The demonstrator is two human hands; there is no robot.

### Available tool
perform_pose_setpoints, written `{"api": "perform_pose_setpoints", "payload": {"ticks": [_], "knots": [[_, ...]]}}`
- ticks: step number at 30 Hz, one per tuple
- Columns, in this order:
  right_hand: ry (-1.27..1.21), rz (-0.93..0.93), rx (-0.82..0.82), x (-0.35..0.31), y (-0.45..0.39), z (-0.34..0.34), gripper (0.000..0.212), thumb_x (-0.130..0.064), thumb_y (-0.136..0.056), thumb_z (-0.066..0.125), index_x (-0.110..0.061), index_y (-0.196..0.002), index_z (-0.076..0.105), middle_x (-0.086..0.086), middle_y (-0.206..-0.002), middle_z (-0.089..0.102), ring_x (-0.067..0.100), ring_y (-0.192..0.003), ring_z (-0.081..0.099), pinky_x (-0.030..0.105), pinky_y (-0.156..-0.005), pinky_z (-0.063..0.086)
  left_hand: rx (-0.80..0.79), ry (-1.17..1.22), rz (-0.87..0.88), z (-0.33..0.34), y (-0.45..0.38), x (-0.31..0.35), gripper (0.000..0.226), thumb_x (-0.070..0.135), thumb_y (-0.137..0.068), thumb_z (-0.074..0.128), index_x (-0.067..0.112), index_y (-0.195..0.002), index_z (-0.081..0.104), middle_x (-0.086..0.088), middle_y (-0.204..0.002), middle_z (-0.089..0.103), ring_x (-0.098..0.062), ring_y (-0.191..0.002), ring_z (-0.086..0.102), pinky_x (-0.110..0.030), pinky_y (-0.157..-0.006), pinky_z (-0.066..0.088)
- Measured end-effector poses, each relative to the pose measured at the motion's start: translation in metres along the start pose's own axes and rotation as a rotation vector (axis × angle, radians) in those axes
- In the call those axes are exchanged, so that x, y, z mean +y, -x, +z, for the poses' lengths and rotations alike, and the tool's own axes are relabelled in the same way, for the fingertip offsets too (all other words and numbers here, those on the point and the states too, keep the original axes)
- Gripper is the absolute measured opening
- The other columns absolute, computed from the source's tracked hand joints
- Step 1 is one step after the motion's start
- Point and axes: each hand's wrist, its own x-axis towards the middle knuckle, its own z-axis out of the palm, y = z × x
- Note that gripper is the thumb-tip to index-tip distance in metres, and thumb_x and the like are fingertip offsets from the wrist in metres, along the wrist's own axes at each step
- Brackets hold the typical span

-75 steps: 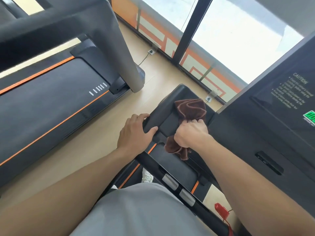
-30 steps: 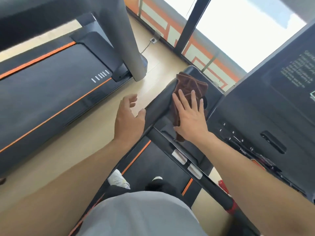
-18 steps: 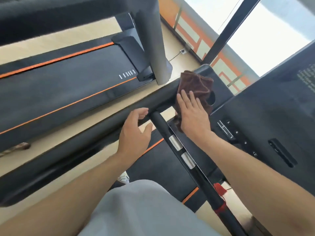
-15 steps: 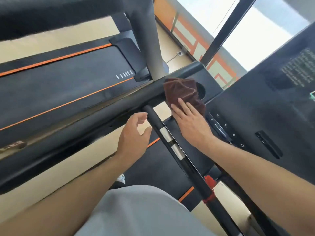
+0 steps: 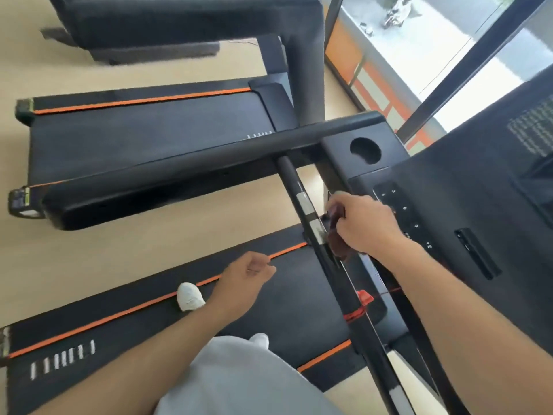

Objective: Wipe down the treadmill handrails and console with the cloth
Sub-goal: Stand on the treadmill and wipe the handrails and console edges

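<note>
Cloth [image 5: 336, 232] sits bunched in your right hand [image 5: 363, 224], fingers curled round it, pressed into the gap between the front crossbar [image 5: 308, 214] with its two silver sensor plates and the lower edge of the console [image 5: 466, 205]; only a dark brown wad shows below and beside your knuckles. Your left hand [image 5: 247, 278] hangs free over the running belt [image 5: 209, 319], fingers loosely curled and holding nothing, well apart from any rail. By the look of it you are on the crossbar and console-edge step, with the long left handrail [image 5: 185, 166] lying untouched by either hand and the console's number keys [image 5: 404, 208] just beside your wrist. Your next move probably calls for dragging the cloth along the bar toward you, keeping it wrapped against the tube so it cleans the underside too. Mind the red safety clip and cord [image 5: 363, 298] further down the bar, which the cloth could snag. You would also do well to flatten the cloth before you go over the keys, since a tight wad may press them. Whether the far rail is done cannot be told.
</note>
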Motion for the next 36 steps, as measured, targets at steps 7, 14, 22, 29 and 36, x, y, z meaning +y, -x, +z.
{"api": "perform_pose_setpoints", "payload": {"ticks": [7, 14, 22, 29, 36], "knots": [[-0.895, -0.383, -0.005, -0.132, 0.067, 0.029, 0.057, 0.017, -0.082, 0.054, -0.033, -0.103, 0.073, -0.015, -0.103, 0.075, 0.010, -0.099, 0.072, 0.038, -0.090, 0.060, -0.296, 1.108, -0.155, -0.075, 0.023, 0.009, 0.096, 0.085, -0.078, 0.050, 0.014, -0.143, 0.055, -0.022, -0.149, 0.051, -0.033, -0.137, 0.050, -0.055, -0.121, 0.028], [-0.825, -0.533, -0.434, -0.282, 0.077, 0.089, 0.029, -0.051, -0.086, 0.074, -0.050, -0.115, 0.070, -0.024, -0.133, 0.062, -0.008, -0.125, 0.054, 0.015, -0.099, 0.049, 0.174, 1.167, -0.190, -0.218, 0.060, -0.038, 0.040, 0.041, -0.099, 0.056, 0.011, -0.119, 0.072, -0.012, -0.122, 0.074, -0.030, -0.106, 0.072, -0.046, -0.096, 0.055], [-0.916, -0.370, -0.250, -0.474, 0.061, 0.140, 0.038, -0.041, -0.084, 0.082, -0.038, -0.117, 0.063, -0.020, -0.103, 0.070, 0.002, -0.097, 0.068, 0.017, -0.075, 0.055, 0.482, 0.503, 0.005, -0.365, 0.107, -0.122, 0.029, 0.028, -0.093, 0.071, 0.026, -0.121, 0.064, 0.006, -0.113, 0.070, -0.012, -0.109, 0.066, -0.020, -0.088, 0.052], [-0.797, -0.371, -0.360, -0.578, 0.053, 0.160, 0.026, -0.040, -0.085, 0.082, -0.032, -0.103, 0.064, -0.017, -0.094, 0.071, -0.007, -0.087, 0.065, 0.011, -0.068, 0.052, 0.439, 0.232, -0.006, -0.444, 0.116, -0.150, 0.011, 0.021, -0.098, 0.061, 0.032, -0.102, 0.062, -0.006, -0.092, 0.072, -0.026, -0.086, 0.071, -0.041, -0.076, 0.062], [-0.824, -0.387, -0.422, -0.624, 0.027, 0.162, 0.012, -0.038, -0.096, 0.068, -0.029, -0.088, 0.068, -0.018, -0.085, 0.070, -0.001, -0.080, 0.066, 0.015, -0.070, 0.051, 0.452, 0.319, -0.024, -0.474, 0.106, -0.144, 0.019, 0.011, -0.090, 0.069, 0.026, -0.096, 0.058, -0.023, -0.090, 0.069, -0.045, -0.078, 0.068, -0.046, -0.063, 0.060]]}}
